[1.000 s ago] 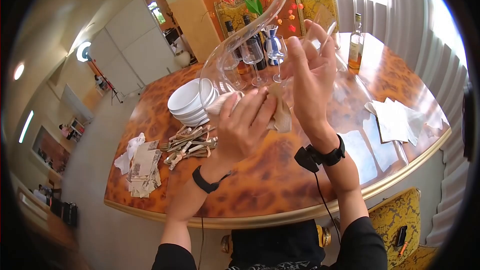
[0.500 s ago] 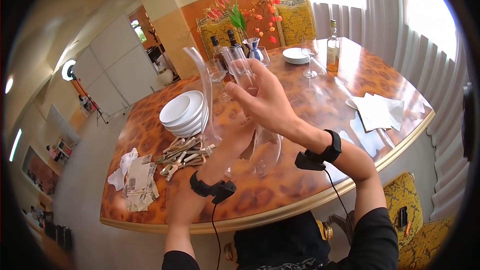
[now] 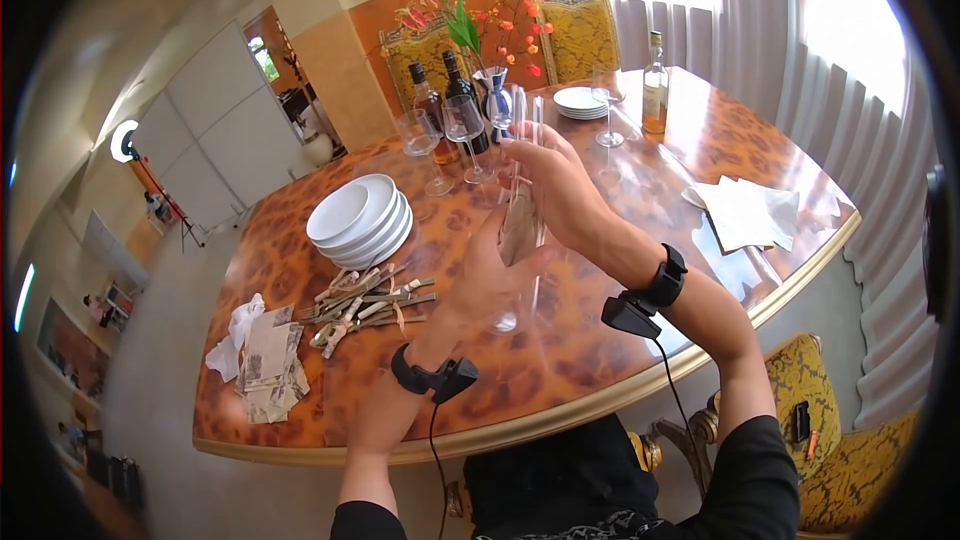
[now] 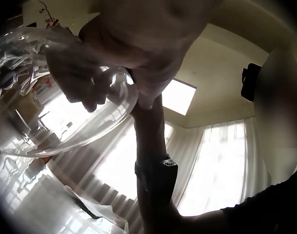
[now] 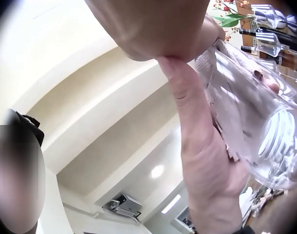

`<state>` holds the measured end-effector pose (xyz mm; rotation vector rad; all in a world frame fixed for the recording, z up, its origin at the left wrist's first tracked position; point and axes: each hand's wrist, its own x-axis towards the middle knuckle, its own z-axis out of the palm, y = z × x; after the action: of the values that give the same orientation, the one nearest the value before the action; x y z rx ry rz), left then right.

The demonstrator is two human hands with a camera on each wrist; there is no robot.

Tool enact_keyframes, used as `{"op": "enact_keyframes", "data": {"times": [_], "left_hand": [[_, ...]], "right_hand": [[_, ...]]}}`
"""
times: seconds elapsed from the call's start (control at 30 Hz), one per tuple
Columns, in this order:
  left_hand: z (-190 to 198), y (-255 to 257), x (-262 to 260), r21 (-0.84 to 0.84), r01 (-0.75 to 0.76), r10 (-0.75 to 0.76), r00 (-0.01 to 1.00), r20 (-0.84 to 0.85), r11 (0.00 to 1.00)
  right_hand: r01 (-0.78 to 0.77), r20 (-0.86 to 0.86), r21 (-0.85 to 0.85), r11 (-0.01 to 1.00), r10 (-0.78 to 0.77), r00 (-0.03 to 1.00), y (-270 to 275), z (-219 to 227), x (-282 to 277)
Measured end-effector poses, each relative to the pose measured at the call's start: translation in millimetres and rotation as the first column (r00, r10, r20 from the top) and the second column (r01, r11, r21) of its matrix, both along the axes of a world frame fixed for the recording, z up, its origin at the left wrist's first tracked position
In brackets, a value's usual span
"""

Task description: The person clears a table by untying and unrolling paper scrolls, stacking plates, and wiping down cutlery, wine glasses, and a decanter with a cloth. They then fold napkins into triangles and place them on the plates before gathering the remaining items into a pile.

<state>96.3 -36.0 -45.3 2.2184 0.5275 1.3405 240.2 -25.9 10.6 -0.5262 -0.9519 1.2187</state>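
Both hands are on a clear glass decanter (image 3: 505, 320) with tall tubular necks, held above the table in front of me. My right hand (image 3: 568, 188) grips its upper part, fingers wrapped round the glass. Lower down, my left hand (image 3: 485, 265), slightly blurred, holds a beige cloth (image 3: 520, 225) against it. From the right wrist, the cloth (image 5: 224, 105) shows bunched along the glass, with the left thumb (image 5: 192, 107) stretched up beside it. A broad rounded glass body (image 4: 65, 148) fills the left side of the left wrist view.
White bowls (image 3: 345, 215) are stacked at left, by bundled cutlery (image 3: 365, 305) and printed papers (image 3: 270, 365). Wine glasses (image 3: 463, 120), dark bottles (image 3: 453, 80) and a flower vase (image 3: 495, 100) stand behind. Small plates (image 3: 580, 103), a liquor bottle (image 3: 654, 100) and white napkins (image 3: 745, 215) lie rightward.
The decanter has turned from tilted, its curved tube sweeping up high, to nearly upright. My right hand came leftward and lower; the left hand slid down with the cloth. The head view shifted.
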Motion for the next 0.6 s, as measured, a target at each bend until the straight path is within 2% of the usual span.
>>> {"op": "enact_keyframes", "data": {"times": [0.03,0.07,0.1,0.13,0.17,0.2,0.23,0.27,0.3,0.33,0.37,0.4,0.43,0.47,0.5,0.53,0.57,0.6], "left_hand": [[5,-1,-10,-0.277,0.188,-0.191,0.981,0.019,0.942],[9,-1,-18,-0.523,0.35,-0.36,0.929,0.087,0.777],[8,1,-24,-0.522,0.35,-0.361,0.929,0.084,0.778],[4,4,-31,-0.592,0.505,-0.498,0.846,0.192,0.629],[1,5,-35,-0.632,0.634,-0.602,0.735,0.312,0.447],[2,-2,-35,-0.654,0.645,-0.599,0.721,0.349,0.395],[2,-3,-34,-0.655,0.644,-0.599,0.721,0.348,0.395],[1,-3,-34,-0.667,0.662,-0.581,0.707,0.403,0.343],[0,-3,-33,-0.674,0.679,-0.56,0.692,0.456,0.291],[1,-4,-31,-0.675,0.679,-0.562,0.691,0.454,0.289],[2,-5,-26,-0.635,0.504,-0.427,0.857,0.288,0.585],[2,-8,-22,-0.525,0.266,-0.222,0.964,0.146,0.808],[0,-11,-17,-0.528,0.265,-0.222,0.964,0.144,0.807],[-2,-16,-11,-0.427,0.142,-0.079,0.984,0.161,0.893],[-4,-19,-7,-0.323,0.003,0.064,0.979,0.195,0.946],[-7,-19,-5,-0.327,0.001,0.066,0.979,0.194,0.945],[-10,-18,-3,-0.174,-0.131,0.172,0.953,0.249,0.976],[-12,-17,-2,-0.024,-0.267,0.261,0.911,0.32,0.963]], "right_hand": [[-0.169,-0.003,0.057,0.984,0.169,0.986,3,0,6],[-0.166,-0.005,0.059,0.984,0.167,0.986,3,0,14],[-0.274,0.034,0.083,0.958,0.272,0.962,-1,5,19],[-0.382,0.076,0.102,0.919,0.375,0.924,-2,8,22],[-0.383,0.076,0.104,0.918,0.377,0.923,-2,7,21],[-0.393,0.105,0.158,0.906,0.38,0.919,-4,4,20],[-0.402,0.133,0.209,0.891,0.382,0.915,-7,2,19],[-0.401,0.13,0.208,0.892,0.381,0.915,-11,1,17],[-0.333,0.105,0.195,0.923,0.318,0.942,-16,2,14],[-0.261,0.081,0.181,0.948,0.25,0.965,-19,2,13],[-0.255,0.078,0.183,0.949,0.245,0.966,-20,0,13],[-0.167,0.129,0.224,0.96,0.141,0.982,-21,-2,13],[-0.083,0.175,0.266,0.96,0.037,0.984,-22,-5,10],[-0.085,0.173,0.263,0.961,0.04,0.984,-25,-7,7],[-0.028,0.179,0.271,0.962,-0.022,0.984,-27,-8,3],[0.031,0.185,0.28,0.96,-0.086,0.979,-30,-9,1],[0.033,0.183,0.276,0.961,-0.086,0.979,-33,-10,-2],[0.067,0.168,0.284,0.956,-0.118,0.979,-35,-10,-5]]}}
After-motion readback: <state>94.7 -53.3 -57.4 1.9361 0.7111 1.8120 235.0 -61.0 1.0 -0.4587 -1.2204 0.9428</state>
